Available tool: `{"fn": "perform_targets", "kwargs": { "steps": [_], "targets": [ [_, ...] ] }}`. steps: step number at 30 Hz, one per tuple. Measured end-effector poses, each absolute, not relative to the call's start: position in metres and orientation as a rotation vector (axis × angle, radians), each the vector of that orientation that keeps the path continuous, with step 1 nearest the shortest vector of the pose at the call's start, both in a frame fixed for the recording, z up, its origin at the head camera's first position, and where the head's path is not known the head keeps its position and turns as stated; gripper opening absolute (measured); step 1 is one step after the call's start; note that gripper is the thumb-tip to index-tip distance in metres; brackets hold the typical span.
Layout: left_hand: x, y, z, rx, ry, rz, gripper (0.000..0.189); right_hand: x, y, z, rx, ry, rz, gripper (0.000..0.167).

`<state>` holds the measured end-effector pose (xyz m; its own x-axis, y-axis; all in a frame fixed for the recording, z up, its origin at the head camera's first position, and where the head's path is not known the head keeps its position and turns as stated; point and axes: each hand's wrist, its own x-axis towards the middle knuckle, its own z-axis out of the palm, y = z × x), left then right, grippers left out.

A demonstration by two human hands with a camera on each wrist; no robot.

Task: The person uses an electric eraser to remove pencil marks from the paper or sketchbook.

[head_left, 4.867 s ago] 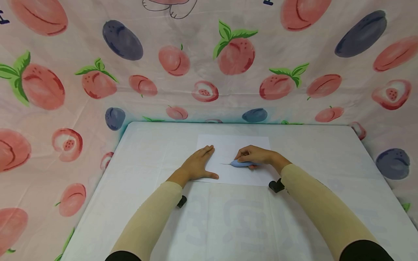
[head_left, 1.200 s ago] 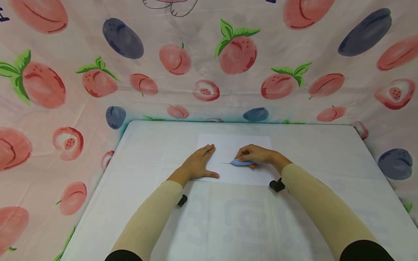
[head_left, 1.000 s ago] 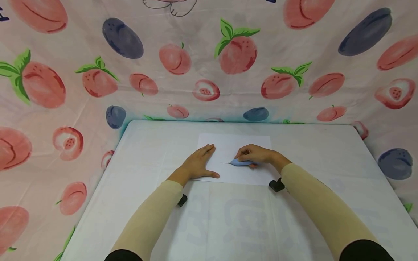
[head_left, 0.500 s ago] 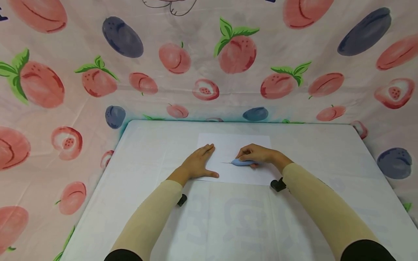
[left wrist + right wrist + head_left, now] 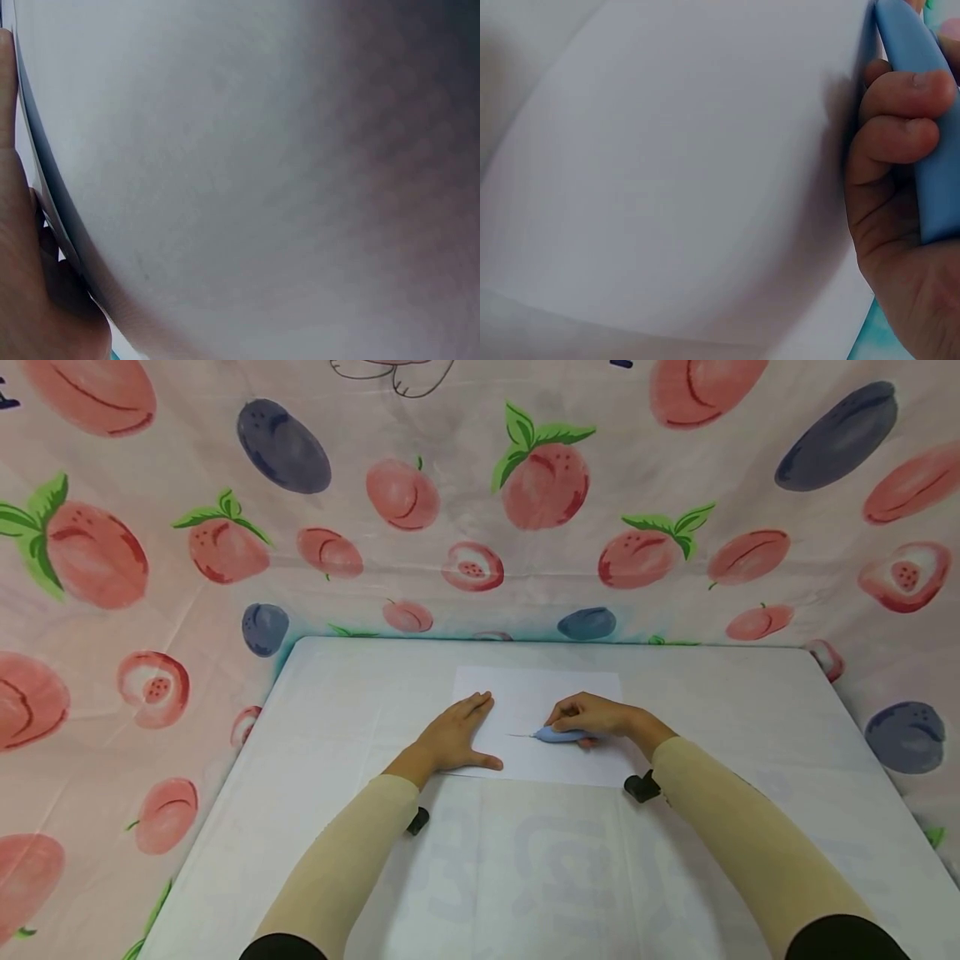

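Observation:
A white sheet of paper (image 5: 525,689) lies on the table in the head view. My left hand (image 5: 453,739) rests flat over its left side, thumb spread out toward the near edge. In my right hand (image 5: 592,716) I grip a thick, light-blue pen (image 5: 555,735), held low over the sheet with its tip pointing left. A short thin dark line (image 5: 519,735) runs left from that tip. The right wrist view shows curled fingers (image 5: 907,94) around the pen's smooth body (image 5: 937,195). Only part of my left hand (image 5: 22,277) enters the left wrist view.
The table (image 5: 360,693) has a white cover with faint markings showing through near the front. Behind it and at both sides hangs a pink fruit-print cloth (image 5: 450,443). Black wrist mounts (image 5: 642,787) sit under both forearms.
My right hand and the pen have shifted slightly to the right, and the dark line left of the tip looks a little longer. The left hand and paper stay in place.

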<state>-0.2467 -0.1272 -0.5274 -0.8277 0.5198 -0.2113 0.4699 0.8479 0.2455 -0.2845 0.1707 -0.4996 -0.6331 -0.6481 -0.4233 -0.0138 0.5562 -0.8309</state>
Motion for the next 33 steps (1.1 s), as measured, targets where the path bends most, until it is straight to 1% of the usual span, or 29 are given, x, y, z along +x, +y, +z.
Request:
{"fn": "perform_targets", "kwargs": {
  "steps": [17,33],
  "targets": [
    [-0.2466,-0.1279,-0.5281,0.747,2.758,0.273,0.118,-0.2834,0.1781,-0.5001,-0.517,2.025,-1.095,0.028],
    [-0.2457,-0.1280,-0.5279,0.770,2.768,0.289,0.117,-0.2837,0.1715,-0.4988,-0.544,2.046,-1.071,0.027]
  ]
}}
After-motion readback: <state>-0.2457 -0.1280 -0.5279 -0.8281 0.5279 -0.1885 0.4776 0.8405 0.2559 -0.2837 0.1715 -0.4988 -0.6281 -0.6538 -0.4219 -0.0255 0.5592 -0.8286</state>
